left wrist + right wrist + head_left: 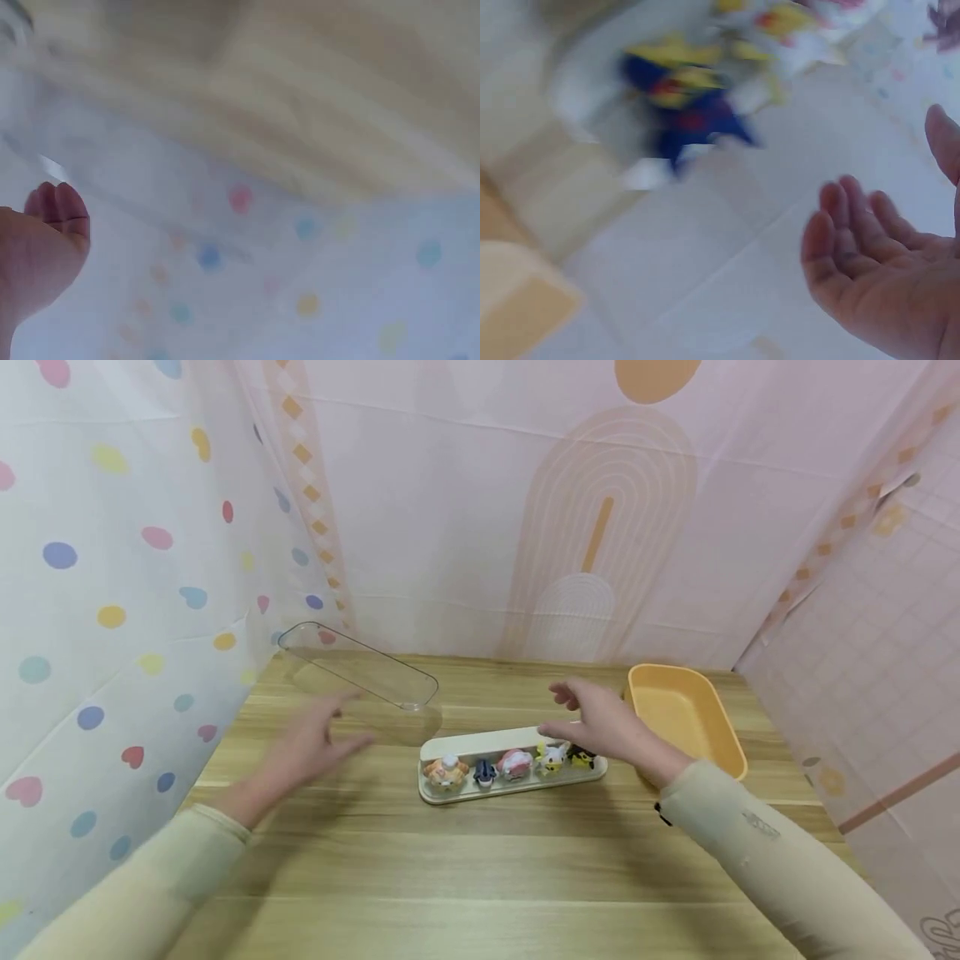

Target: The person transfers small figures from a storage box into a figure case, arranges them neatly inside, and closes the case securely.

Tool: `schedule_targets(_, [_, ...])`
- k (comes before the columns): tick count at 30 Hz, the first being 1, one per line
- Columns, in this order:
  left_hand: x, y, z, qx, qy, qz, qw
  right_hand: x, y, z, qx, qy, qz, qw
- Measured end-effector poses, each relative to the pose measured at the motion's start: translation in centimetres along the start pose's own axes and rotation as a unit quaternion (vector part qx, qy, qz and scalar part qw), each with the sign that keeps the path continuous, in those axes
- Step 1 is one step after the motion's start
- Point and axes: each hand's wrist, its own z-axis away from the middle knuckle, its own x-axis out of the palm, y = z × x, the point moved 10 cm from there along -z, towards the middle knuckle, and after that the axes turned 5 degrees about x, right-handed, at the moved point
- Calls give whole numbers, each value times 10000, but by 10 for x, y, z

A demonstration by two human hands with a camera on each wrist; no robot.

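A long white tray (480, 743) lies at the middle of the wooden table, slightly slanted, with several small toy figures (515, 764) in a row in it. Over its right end hovers my right hand (600, 718), fingers loosely bent and holding nothing. In the right wrist view a dark blue and yellow figure (686, 101) shows at the tray's end, apart from the fingers. My left hand (303, 752), blurred in the head view, hangs in front of a long clear plastic cover (360, 672) at the back left. Nothing is between its fingers.
A yellow-orange plastic bin (686, 718) stands at the back right, close to my right forearm. Patterned cloth curtains (450, 527) close off the table (480, 877) at the back and on both sides.
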Motion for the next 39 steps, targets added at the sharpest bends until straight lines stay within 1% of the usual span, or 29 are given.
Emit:
schedule_targets(2, [-28,-18,-17,-350,170,118,9992,7,-16,-14,118,-446,-57,9989])
schedule_targets(4, [-51,-40,-34,-723,263,193,9968,17,-34,-28,226,-883,-100,9958])
schedule_targets(5, [-59,-51,-41,-955,263,245,9948,24,-43,-35,263,-1092,-103,9936])
schedule_targets(7, [-70,-74,-54,-1325,287,397,9900,40,-60,-47,304,-1451,-79,9889])
schedule_targets(9, [-75,-94,-62,-1645,299,562,9843,55,-75,-59,365,-1647,95,9856])
schedule_targets(11, [-75,-111,-65,-1963,307,823,9766,70,-87,-68,415,-1703,347,9839])
schedule_targets(13, [-73,-127,-64,-2250,241,1044,9684,84,-98,-76,498,-1764,523,9817])
schedule_targets(15, [-68,-140,-60,-2534,95,1215,9597,96,-108,-82,505,-1787,631,9806])
schedule_targets(18, [-60,-156,-52,-2847,-27,1435,9478,112,-121,-88,469,-1850,630,9796])
schedule_targets(20, [-57,-161,-48,-2977,7,1568,9417,119,-129,-90,450,-1806,577,9808])
schedule_targets(23, [-55,-163,-45,-3022,216,1728,9372,128,-135,-93,480,-1742,486,9823])
schedule_targets(25, [-52,-161,-45,-2977,264,1785,9374,130,-135,-97,514,-1654,516,9835])
schedule_targets(28, [-47,-157,-46,-2855,216,1735,9423,128,-133,-104,564,-1434,578,9864])
schedule_targets(31, [-44,-155,-44,-2758,178,1642,9469,121,-126,-108,640,-1219,678,9882])
schedule_targets(34, [-41,-153,-41,-2684,187,1516,9511,119,-117,-111,803,-1192,596,9878])
schedule_targets(37, [-36,-150,-39,-2687,261,1617,9492,115,-110,-117,872,-1065,661,9883])
schedule_targets(39, [-33,-146,-38,-2713,372,1820,9444,108,-109,-121,786,-832,966,9887])
